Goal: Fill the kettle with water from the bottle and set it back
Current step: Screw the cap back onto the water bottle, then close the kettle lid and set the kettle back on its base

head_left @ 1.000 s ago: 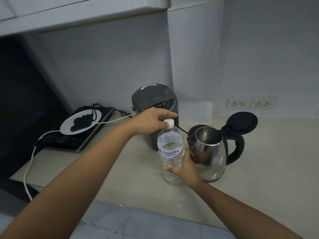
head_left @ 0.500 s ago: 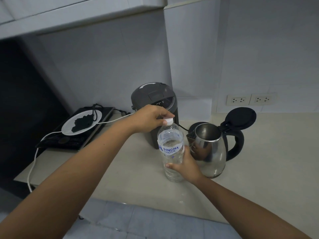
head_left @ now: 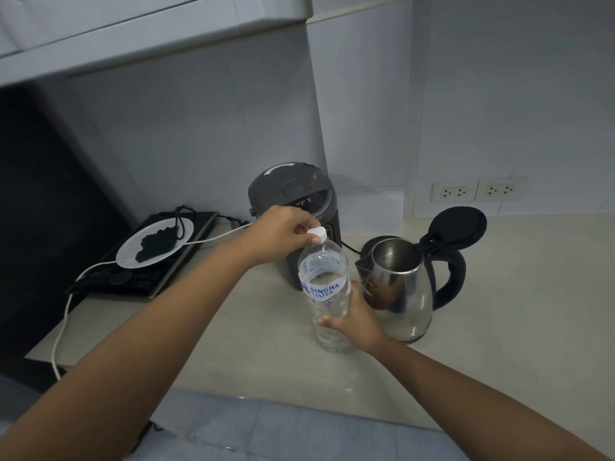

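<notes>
A: Where was the kettle (head_left: 397, 294)?

B: It stood on the tabletop (head_left: 519, 294), right of centre, its black lid (head_left: 457, 229) flipped up and its mouth open. The Singha water bottle (head_left: 327, 294) stood upright just to its left, apparently touching or nearly so.

A: And the hands?

B: The right hand (head_left: 352, 322) was wrapped around the bottle's lower body, bracing it. The left hand (head_left: 283, 227) pinched the white cap (head_left: 316, 233) between its fingertips. I'd judge the step was unscrewing; the cap looked tilted, perhaps already loose.

A: Next?

B: Probably lifting the cap clear, then tipping the bottle's neck over the kettle's mouth, slowly, since the bottle looked fairly full.

A: Anything unclear?

B: The kettle's base was mostly hidden behind it, near the dark hot-water dispenser (head_left: 296, 201). I couldn't see whether the kettle held any water. Far left, a plate (head_left: 154, 242) sat on an induction hob (head_left: 143, 277).
</notes>
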### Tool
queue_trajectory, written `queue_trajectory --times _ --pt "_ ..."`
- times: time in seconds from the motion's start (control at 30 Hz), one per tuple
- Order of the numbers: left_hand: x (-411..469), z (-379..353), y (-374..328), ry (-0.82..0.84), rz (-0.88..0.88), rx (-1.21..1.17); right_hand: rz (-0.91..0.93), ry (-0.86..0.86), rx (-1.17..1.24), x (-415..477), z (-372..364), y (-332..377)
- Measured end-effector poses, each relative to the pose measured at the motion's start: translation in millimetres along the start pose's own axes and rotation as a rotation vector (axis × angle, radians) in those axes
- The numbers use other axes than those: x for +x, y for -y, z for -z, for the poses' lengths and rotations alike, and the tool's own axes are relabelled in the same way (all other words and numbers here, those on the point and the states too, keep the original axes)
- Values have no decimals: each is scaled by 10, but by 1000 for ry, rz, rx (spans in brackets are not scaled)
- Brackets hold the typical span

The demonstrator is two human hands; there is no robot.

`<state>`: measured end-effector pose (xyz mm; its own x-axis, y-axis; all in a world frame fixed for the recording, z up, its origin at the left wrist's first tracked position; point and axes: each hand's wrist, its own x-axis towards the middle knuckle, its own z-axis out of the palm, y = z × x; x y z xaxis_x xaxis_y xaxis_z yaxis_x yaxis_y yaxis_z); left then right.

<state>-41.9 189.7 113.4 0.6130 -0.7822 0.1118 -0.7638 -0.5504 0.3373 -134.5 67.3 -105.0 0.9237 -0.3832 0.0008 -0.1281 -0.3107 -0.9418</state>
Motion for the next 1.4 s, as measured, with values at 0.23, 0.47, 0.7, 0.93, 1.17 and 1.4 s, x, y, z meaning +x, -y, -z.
queue_trajectory --times 0.23,0.47,0.7,0.93,1.17,1.4 --pt "49 72 81 82 -44 37 -16 12 -4 65 -45 72" --pt "60 99 58 99 -80 88 -39 56 16 57 3 119" --pt "-62 -159 62 -90 -75 125 -58 27 -8 6 21 146" --pt "-529 -813 -142 -563 -181 62 -1 -73 111 -482 532 169" --pt "-668 -1861 -521 -437 11 -234 17 -516 249 -857 1436 74" --pt "-279 -2284 -708 -261 365 -585 34 -416 221 -396 1917 147"
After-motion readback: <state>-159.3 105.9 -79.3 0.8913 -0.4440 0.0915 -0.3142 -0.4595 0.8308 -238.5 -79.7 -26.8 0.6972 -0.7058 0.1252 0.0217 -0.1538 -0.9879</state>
